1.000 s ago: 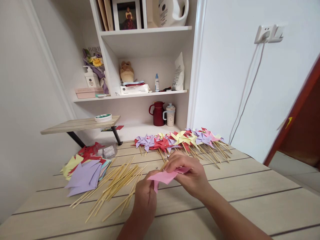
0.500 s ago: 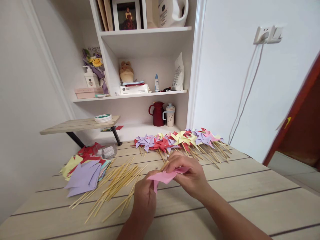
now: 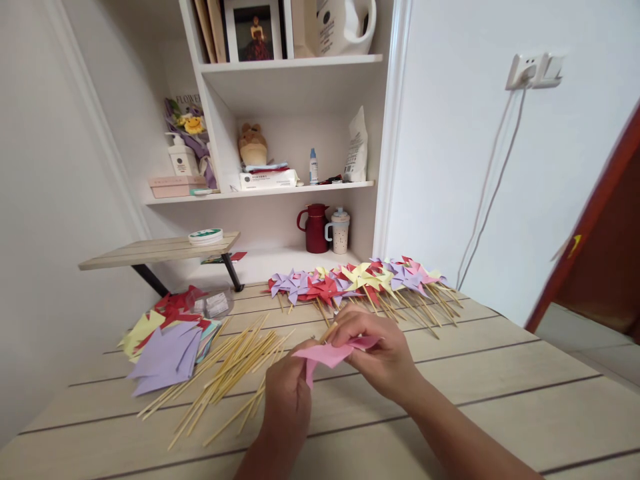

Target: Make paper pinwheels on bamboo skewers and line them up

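- Over the table's point(image 3: 450, 387) near middle, both hands pinch pink paper point(image 3: 325, 354): left hand point(image 3: 287, 400) fingers closed beneath, right hand point(image 3: 383, 357) curled on top.
- Judged step: fixing paper to a stick point(image 3: 329, 331); next calls for steady pressing at the centre.

pink paper point(image 3: 327, 354) centre hidden by fingers point(image 3: 353, 333)

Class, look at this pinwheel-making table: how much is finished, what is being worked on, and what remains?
Done: a row of finished pinwheels on sticks lies at the table's far side. In hand: the left hand and right hand hold a pink paper piece against a stick. Left: loose bamboo sticks and a pile of cut paper.
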